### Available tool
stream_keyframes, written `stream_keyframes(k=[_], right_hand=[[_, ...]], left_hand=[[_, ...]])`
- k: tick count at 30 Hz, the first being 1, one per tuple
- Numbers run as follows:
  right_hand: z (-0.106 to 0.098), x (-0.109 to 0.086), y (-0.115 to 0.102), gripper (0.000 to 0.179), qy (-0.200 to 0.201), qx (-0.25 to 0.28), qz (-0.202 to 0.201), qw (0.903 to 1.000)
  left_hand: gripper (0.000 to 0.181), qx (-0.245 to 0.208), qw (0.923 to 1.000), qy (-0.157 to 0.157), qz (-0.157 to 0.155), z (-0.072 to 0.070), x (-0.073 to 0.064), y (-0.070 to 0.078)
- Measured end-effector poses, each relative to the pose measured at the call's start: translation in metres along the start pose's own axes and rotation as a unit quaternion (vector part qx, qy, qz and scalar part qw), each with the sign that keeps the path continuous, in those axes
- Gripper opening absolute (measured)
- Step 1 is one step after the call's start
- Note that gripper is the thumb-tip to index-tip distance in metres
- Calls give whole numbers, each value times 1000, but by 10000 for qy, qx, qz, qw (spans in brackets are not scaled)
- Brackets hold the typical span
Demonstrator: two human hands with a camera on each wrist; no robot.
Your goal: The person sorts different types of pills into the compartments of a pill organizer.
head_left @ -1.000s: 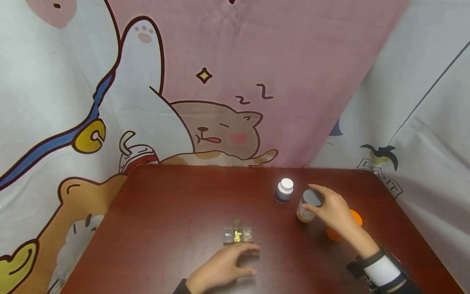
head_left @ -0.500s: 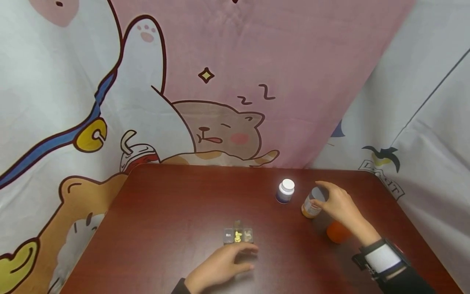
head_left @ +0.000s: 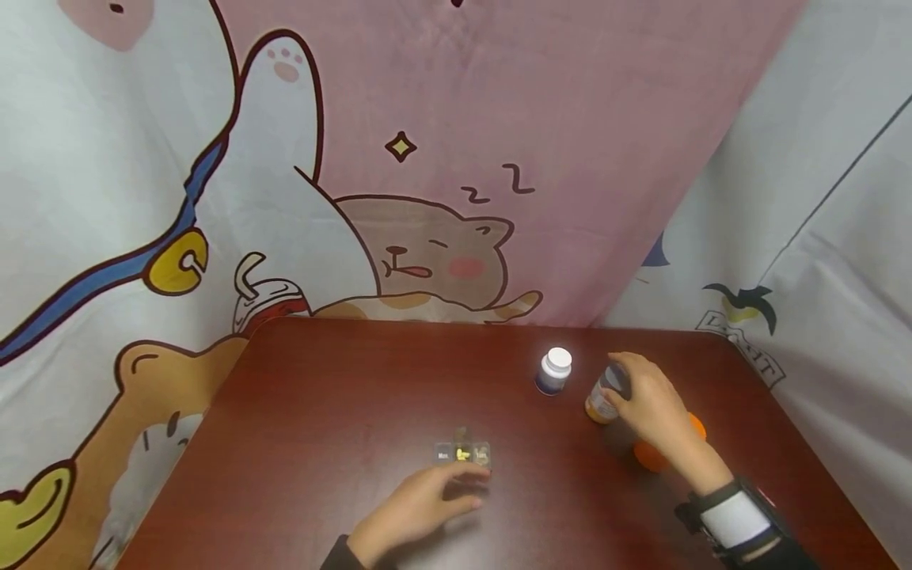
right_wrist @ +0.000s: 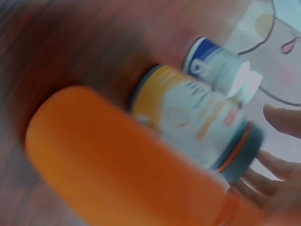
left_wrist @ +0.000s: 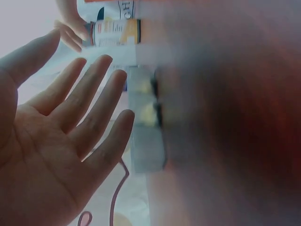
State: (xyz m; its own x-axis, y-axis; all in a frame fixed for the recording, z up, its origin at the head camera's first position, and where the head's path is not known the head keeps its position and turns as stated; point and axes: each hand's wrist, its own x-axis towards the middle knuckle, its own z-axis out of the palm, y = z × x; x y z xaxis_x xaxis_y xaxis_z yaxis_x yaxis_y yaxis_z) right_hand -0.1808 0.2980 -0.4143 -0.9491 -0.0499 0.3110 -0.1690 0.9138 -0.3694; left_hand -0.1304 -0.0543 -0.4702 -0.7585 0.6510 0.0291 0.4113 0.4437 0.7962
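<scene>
My left hand point(head_left: 423, 503) hovers by the near side of a small clear pill organizer point(head_left: 443, 453), its thumb and fingers apart with nothing between them. The organizer's middle lid stands up, and yellow shows in that compartment. In the left wrist view the palm faces the camera, fingers extended beside the organizer point(left_wrist: 148, 150). Farther right, my right hand point(head_left: 651, 400) reaches over the dark grey cap of an upright pill bottle point(head_left: 602, 405) with a white and yellow label. The right wrist view shows loose fingers point(right_wrist: 263, 181) at the bottle's cap point(right_wrist: 247, 160) and the thumb apart from it.
A white pill bottle point(head_left: 553, 370) with a dark blue base stands left of the yellow-labelled one. An orange bottle point(head_left: 650, 455), partly hidden under the right forearm, stands nearer the table's right side. A cartoon-printed curtain point(head_left: 570, 198) hangs behind the brown table point(head_left: 342, 396).
The yellow-labelled pill bottle shifted slightly right and back, then stopped. My right hand followed and now covers more of its cap. My left hand drifted a little left and away from me.
</scene>
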Motion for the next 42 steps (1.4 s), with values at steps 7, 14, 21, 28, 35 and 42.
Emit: stream_keyframes(k=[7, 14, 21, 28, 35, 42], right_hand=[[10, -21, -43, 57, 617, 152, -793, 9948], [43, -42, -86, 58, 80, 332, -1087, 9935], [76, -51, -117, 57, -742, 568, -994, 9906], [102, -45, -130, 57, -1234, 849, -1131, 9822], [105, -48, -137, 55, -1307, 938, -1256, 9789], [104, -66, -139, 53, -1227, 356, -1912, 9732]], left_hand=[[34, -503, 9974, 419, -311, -23, -4, -15], [36, 589, 9858, 1380, -749, -27, -1, -25], [49, 2419, 9493, 1775, -936, -24, -2, -32], [55, 2726, 9473, 1535, -694, -14, 0, -30], [46, 3088, 9347, 1694, -481, -6, 2, -25], [40, 3329, 9227, 1901, -408, -4, 3, -24]])
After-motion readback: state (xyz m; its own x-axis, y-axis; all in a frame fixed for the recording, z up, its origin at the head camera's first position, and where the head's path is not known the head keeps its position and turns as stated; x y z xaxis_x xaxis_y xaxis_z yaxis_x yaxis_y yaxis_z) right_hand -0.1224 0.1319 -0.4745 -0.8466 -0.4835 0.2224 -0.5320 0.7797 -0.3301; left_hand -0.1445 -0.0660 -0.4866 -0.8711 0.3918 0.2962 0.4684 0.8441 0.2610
